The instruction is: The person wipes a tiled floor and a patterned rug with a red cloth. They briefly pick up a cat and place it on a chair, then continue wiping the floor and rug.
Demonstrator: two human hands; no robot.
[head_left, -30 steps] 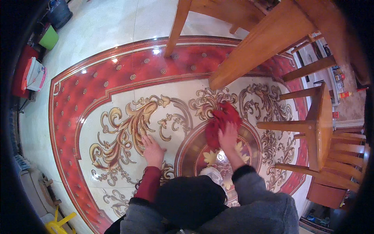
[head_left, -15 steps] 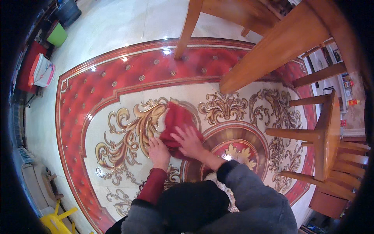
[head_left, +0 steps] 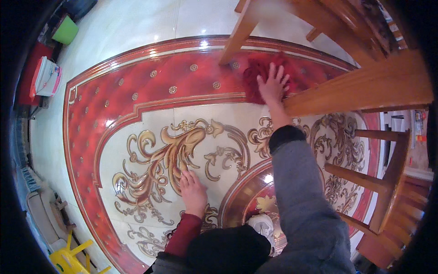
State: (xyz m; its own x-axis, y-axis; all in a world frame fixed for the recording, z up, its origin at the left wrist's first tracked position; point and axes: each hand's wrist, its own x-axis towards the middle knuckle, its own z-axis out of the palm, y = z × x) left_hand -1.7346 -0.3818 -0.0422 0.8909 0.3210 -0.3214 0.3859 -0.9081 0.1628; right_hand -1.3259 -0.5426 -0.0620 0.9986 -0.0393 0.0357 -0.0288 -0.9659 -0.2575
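Note:
My right hand [head_left: 273, 86] is stretched far forward with its fingers spread, lying flat on a crumpled red cloth [head_left: 255, 77]. The cloth rests on the red border of the patterned tile floor [head_left: 182, 100], close to the wooden chair legs. Nearer to me, my left hand [head_left: 194, 194] lies on the cream part of the floor, over a gold scroll design. Its fingers point forward and nothing shows in them.
Wooden furniture legs [head_left: 365, 84] slant across the upper right, and a wooden chair [head_left: 392, 182] stands at the right. At the left are a white bucket [head_left: 48, 77], a green bin [head_left: 65, 30] and a yellow stool [head_left: 70, 258].
My right hand and the red cloth have moved forward and right, from the floor's middle to the red border. My left hand has shifted slightly back and right, and the view has shifted a little.

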